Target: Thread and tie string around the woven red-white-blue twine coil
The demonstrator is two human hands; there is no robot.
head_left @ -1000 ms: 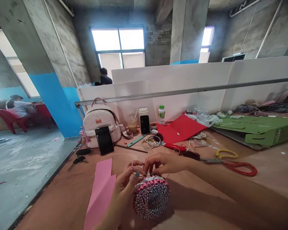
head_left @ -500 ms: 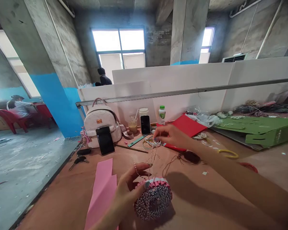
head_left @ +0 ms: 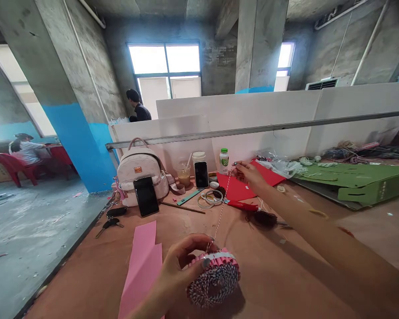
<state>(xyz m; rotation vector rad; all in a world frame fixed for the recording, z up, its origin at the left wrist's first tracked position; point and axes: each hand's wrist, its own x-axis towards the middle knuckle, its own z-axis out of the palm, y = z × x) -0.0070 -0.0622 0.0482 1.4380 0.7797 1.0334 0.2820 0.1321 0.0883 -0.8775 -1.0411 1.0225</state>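
Cord [head_left: 221, 217] stretches up from the coiled roll [head_left: 214, 285], which our left grip [head_left: 178, 269] pinches toward the near edge of the surface [head_left: 269, 283]. Our right grip [head_left: 248, 174] pinches the cord nearer the far edge.

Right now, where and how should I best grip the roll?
Probably by its pink rim, from the left, as your left hand does: the roll is round, its coiled face turned toward you, and the string rises from its top toward your right hand.
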